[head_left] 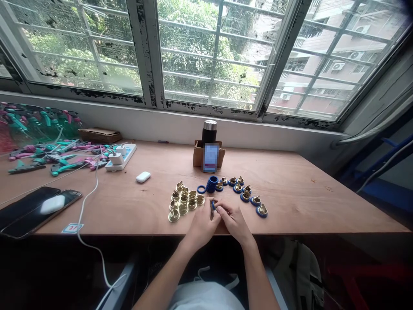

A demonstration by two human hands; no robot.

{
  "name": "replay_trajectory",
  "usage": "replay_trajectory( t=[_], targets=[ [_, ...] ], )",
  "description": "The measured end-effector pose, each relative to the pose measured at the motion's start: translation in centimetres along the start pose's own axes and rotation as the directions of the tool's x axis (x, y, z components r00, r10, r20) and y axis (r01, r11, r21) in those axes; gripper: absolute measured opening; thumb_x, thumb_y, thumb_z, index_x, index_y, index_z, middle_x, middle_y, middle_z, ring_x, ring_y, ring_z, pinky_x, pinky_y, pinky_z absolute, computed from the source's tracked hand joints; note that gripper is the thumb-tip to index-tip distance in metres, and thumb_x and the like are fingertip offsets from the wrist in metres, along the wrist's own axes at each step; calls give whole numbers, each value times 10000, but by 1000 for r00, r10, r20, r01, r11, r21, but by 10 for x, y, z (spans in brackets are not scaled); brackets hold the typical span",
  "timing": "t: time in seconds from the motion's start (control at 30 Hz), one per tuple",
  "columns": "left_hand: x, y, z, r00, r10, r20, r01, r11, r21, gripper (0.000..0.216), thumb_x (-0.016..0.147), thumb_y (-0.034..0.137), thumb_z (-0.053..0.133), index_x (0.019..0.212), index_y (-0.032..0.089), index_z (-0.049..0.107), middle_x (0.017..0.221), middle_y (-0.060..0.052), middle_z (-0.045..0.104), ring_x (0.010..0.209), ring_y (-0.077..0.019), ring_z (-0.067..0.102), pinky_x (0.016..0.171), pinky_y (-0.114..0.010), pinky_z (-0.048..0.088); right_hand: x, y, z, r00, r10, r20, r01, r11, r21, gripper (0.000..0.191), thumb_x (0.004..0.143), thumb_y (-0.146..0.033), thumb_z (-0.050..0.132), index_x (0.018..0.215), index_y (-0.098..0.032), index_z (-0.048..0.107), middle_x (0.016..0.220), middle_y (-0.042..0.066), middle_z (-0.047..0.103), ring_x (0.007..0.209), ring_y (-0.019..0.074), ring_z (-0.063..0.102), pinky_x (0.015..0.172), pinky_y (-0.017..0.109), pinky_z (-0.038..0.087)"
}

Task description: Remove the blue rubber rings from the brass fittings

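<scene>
My left hand (204, 219) and my right hand (235, 220) meet at the table's front edge, fingers pinched together. Between them is a blue ring (213, 205), seemingly on a brass-coloured piece mostly hidden by my fingers. Left of my hands stand several bare brass-coloured round fittings (183, 208) with raised folded tops. Beyond my fingertips rises a stack of blue rings (212, 184), with a single blue ring (201, 189) lying beside it. On the right, several brass fittings with blue rings round their bases (262, 210) form a loose, curved line.
A cardboard box (197, 158) with a black bottle (209, 132) and a propped phone (211, 158) stands behind. Leftward are a white earbud case (143, 177), a power strip (129, 157), a cable (84, 200), dark phones (29, 215) and a pile of teal and pink pliers (64, 163).
</scene>
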State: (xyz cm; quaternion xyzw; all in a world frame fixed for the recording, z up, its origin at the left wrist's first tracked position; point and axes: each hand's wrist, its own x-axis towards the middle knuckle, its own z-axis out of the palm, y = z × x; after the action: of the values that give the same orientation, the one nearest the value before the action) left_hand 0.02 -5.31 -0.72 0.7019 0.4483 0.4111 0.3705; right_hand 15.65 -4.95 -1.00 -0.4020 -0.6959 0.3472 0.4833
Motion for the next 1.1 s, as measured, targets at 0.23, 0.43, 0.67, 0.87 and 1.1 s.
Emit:
replay_trajectory(
  t=[0.23, 0.43, 0.67, 0.87, 1.1],
  targets=[
    [-3, 2, 3, 1000, 10, -3, -10, 998, 66, 298, 992, 205, 380, 1246, 192, 537, 1221, -118, 672, 1136, -277, 632, 981, -404, 480, 1, -3, 1, 1000, -4, 21, 5, 999, -42, 299, 1030, -366, 533, 860, -196, 709, 844, 32, 699, 824, 210, 660, 781, 293, 504],
    [-2, -1, 3, 999, 39, 3, -39, 999, 31, 316, 1053, 327, 380, 1298, 198, 532, 1237, -118, 678, 1122, -276, 636, 982, -403, 482, 1, 1, -1, 1000, 27, 5, -26, 999, -27, 296, 1026, -395, 539, 927, -192, 731, 832, 35, 707, 798, 210, 647, 735, 285, 500],
    [-2, -1, 1, 998, 53, 31, -52, 999, -4, 320, 1025, 275, 445, 1324, 188, 516, 1305, -136, 655, 1183, -278, 633, 1022, -419, 485, 2, 0, 0, 1000, 21, 12, -21, 1000, -19, 305, 1024, -393, 560, 863, -191, 723, 840, 33, 709, 799, 209, 650, 748, 291, 505],
    [-1, -2, 2, 997, 73, 13, -73, 997, 0, 348, 1011, 224, 439, 1343, 185, 538, 1311, -136, 666, 1191, -278, 634, 1030, -420, 488, 2, 1, 1, 1000, 28, 5, -28, 999, -29, 321, 1020, -418, 571, 865, -189, 733, 823, 32, 711, 786, 212, 650, 740, 294, 504],
    [-2, -4, 4, 995, 100, -27, -100, 995, 10, 326, 1050, 269, 394, 1302, 183, 582, 1255, -118, 696, 1117, -263, 654, 989, -398, 497, 3, 5, 1, 1000, 23, -16, -23, 999, -49, 330, 1020, -421, 582, 851, -181, 732, 793, 25, 704, 747, 198, 634, 707, 284, 481]
  ],
)
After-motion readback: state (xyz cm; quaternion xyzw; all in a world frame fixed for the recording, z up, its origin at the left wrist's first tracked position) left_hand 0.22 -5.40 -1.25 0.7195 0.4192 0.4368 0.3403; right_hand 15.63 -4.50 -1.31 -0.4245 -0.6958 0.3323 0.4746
